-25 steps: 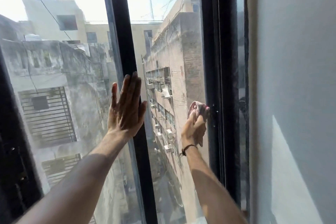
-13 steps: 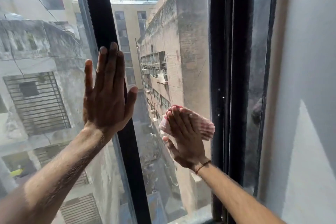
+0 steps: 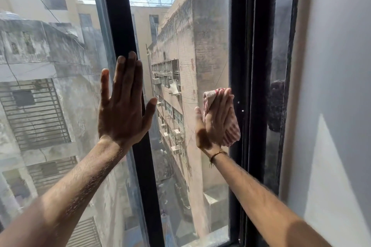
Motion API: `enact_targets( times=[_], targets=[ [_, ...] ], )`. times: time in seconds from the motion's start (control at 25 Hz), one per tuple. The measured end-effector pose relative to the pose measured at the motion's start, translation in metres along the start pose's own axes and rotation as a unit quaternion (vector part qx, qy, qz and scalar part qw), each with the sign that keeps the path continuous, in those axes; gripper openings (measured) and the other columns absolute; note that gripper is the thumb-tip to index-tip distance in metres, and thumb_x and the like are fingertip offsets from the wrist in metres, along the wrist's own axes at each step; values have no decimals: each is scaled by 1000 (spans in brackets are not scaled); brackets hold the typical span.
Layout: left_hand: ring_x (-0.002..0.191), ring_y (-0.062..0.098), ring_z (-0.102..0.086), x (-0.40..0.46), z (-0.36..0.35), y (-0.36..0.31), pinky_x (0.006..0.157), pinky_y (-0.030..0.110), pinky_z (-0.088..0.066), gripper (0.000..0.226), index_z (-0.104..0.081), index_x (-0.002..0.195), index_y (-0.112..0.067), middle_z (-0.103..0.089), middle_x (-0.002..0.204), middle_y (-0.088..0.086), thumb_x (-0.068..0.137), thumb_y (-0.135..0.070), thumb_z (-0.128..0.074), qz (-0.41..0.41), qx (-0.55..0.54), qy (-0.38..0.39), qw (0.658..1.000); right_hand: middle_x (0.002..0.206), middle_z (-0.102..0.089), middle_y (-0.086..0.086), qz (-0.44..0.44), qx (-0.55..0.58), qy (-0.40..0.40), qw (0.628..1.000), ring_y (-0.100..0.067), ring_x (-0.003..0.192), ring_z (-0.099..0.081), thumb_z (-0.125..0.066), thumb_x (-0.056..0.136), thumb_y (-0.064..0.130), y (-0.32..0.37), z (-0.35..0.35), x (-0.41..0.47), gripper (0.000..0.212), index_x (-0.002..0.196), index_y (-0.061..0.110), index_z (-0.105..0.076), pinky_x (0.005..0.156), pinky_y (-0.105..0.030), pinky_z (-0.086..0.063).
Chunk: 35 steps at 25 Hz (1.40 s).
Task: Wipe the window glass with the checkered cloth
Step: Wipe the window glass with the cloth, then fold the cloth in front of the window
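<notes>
The window glass (image 3: 180, 46) of the right pane fills the middle of the view, between two black frame bars. My right hand (image 3: 214, 120) presses a red-and-white checkered cloth (image 3: 232, 128) flat against this pane near its right edge, fingers pointing up. The cloth shows above the fingertips and to the right of the palm. My left hand (image 3: 124, 106) lies flat with fingers spread on the left pane and the black centre bar (image 3: 120, 16), holding nothing.
A thick black frame (image 3: 253, 66) borders the pane on the right, with a narrow dark strip of glass beyond it. A white wall (image 3: 337, 86) stands at the far right. The left pane (image 3: 50, 66) looks dusty. Buildings show outside.
My right hand with the cloth has slid right and turned upright, ending close to the right frame. My left hand has stayed flat on the centre bar.
</notes>
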<state>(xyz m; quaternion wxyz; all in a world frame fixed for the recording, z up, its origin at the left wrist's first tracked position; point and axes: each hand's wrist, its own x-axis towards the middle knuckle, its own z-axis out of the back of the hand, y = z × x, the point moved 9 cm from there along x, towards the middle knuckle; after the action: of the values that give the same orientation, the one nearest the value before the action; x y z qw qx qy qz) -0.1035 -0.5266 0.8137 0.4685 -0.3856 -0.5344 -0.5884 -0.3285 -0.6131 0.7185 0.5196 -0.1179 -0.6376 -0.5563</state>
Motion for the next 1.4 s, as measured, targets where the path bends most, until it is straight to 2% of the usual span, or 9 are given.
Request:
enact_targets(
  times=[0.28, 0.48, 0.68, 0.88, 1.0, 1.08, 1.2, 1.32, 1.4],
  targets=[
    [168, 30, -12, -2, -2, 2, 134, 58, -10, 83, -13, 170, -6, -13, 179, 14, 107, -58, -17, -3, -7, 5, 1000, 177, 9, -5, 390, -122, 119, 905, -28, 165, -2, -60, 100, 34, 9, -28, -102, 85, 166, 11, -11, 134, -55, -13],
    [168, 28, -8, -1, -7, 2, 134, 57, -7, 86, -10, 171, -7, -10, 180, 12, 105, -62, -14, -9, 1, -3, 1000, 175, -10, -15, 73, -62, -15, 995, -34, 163, -16, -42, 105, 53, 3, -7, -2, 84, 165, 5, -8, 134, -51, -10],
    [169, 27, -5, -4, -12, 6, 135, 50, 4, 86, -10, 171, -8, -8, 180, 12, 104, -61, -20, -3, 16, 12, 1000, 176, -8, -10, 310, -10, 41, 950, -25, 165, -2, -42, 108, 29, 62, -25, -27, 65, 166, 8, -18, 136, -48, -4],
    [167, 34, -8, 2, -3, 1, 132, 60, -1, 83, -11, 170, -4, -10, 178, 20, 106, -57, -16, 29, -34, 85, 995, 168, -37, -14, 290, -5, 127, 948, -29, 159, -32, -52, 98, -10, 62, 8, -24, 64, 159, 2, -39, 133, -45, -27],
    [165, 42, -10, -53, 19, -13, 133, 58, 0, 77, -18, 168, 1, -10, 176, 29, 108, -47, -30, 79, -132, 143, 978, 161, -47, -19, 109, 103, 234, 961, -32, 151, -46, -45, 93, -18, 54, 27, -28, 63, 153, 4, -50, 130, -39, -33],
    [161, 38, -27, -111, 40, -28, 133, 53, -20, 67, -34, 164, 0, -27, 173, 23, 108, -35, -45, 121, -196, 176, 957, 133, -73, -15, -95, 227, 292, 924, -26, 114, -70, -50, 99, -8, 34, 37, -52, 51, 145, 10, -61, 103, -38, -60],
    [135, 26, -57, -193, 51, -30, 111, 40, -49, 60, -50, 152, -10, -56, 149, 13, 103, -45, -47, 359, -381, 265, 810, 83, -77, 3, -332, 385, 408, 758, -15, 73, -71, -53, 105, 6, 24, 34, -131, 23, 113, 14, -74, 57, -24, -61],
    [108, 22, -67, -293, 61, -41, 91, 36, -51, 52, -67, 127, -10, -72, 127, 12, 104, -53, -48, 585, -510, 355, 520, 97, -74, -12, -410, 400, 472, 670, -25, 82, -72, -51, 109, 10, 29, 26, -222, 20, 109, 6, -70, 89, -42, -63],
    [91, 20, -66, -358, 84, -44, 83, 34, -51, 38, -74, 112, -7, -75, 107, 9, 104, -39, -56, 636, -515, 373, 438, 109, -74, -18, -446, 387, 487, 643, -28, 93, -74, -49, 110, 10, 27, 21, -291, 26, 125, 1, -68, 102, -50, -59]
  ],
)
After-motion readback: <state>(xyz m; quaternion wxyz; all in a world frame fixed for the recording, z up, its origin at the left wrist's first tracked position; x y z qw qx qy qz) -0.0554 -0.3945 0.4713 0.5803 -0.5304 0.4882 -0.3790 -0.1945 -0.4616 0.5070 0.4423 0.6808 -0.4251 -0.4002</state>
